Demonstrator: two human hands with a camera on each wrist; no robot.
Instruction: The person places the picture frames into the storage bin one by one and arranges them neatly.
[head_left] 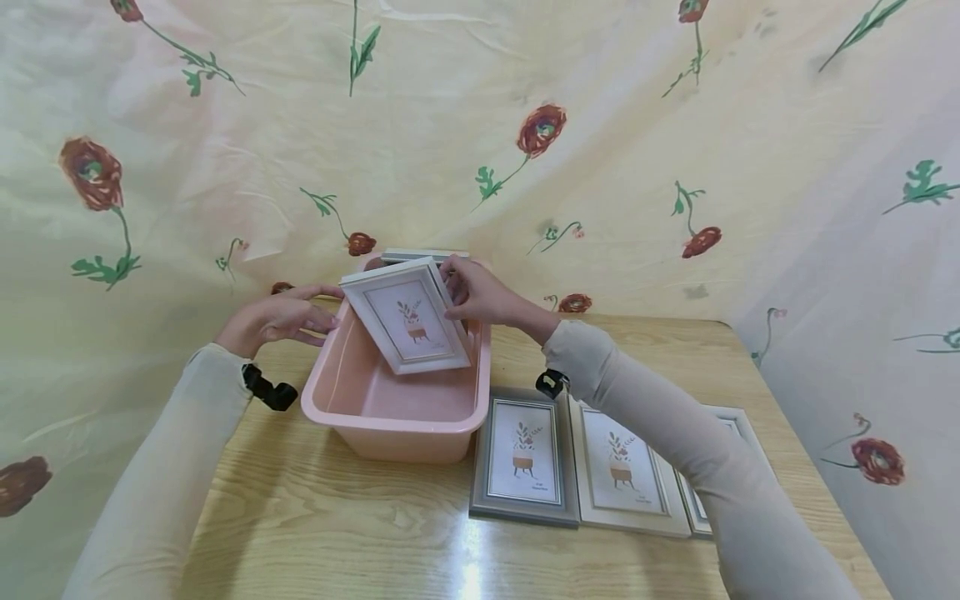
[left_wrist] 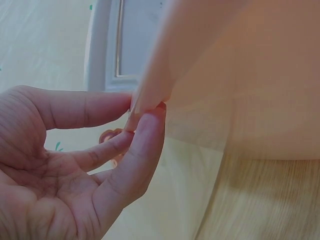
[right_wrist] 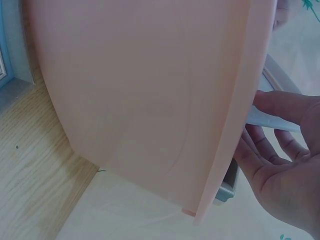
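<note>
A pink plastic basin (head_left: pixel 397 423) stands on the wooden table. My left hand (head_left: pixel 283 318) pinches its left rim between thumb and fingers, as the left wrist view shows up close. With my right hand (head_left: pixel 483 293) I grip a white picture frame (head_left: pixel 414 325) by its right edge. That frame is tilted, its lower part inside the basin and its top corner over the left rim; its picture shows a potted plant. Behind it, another picture frame (head_left: pixel 426 253) stands at the back of the basin, mostly hidden.
Right of the basin, a grey picture frame (head_left: pixel 525 454), a cream picture frame (head_left: pixel 622 467) and a third frame (head_left: pixel 738 417) lie face up in a row. My right sleeve partly covers the last two. A flowered cloth (head_left: pixel 420 150) hangs behind the table (head_left: pixel 360 525).
</note>
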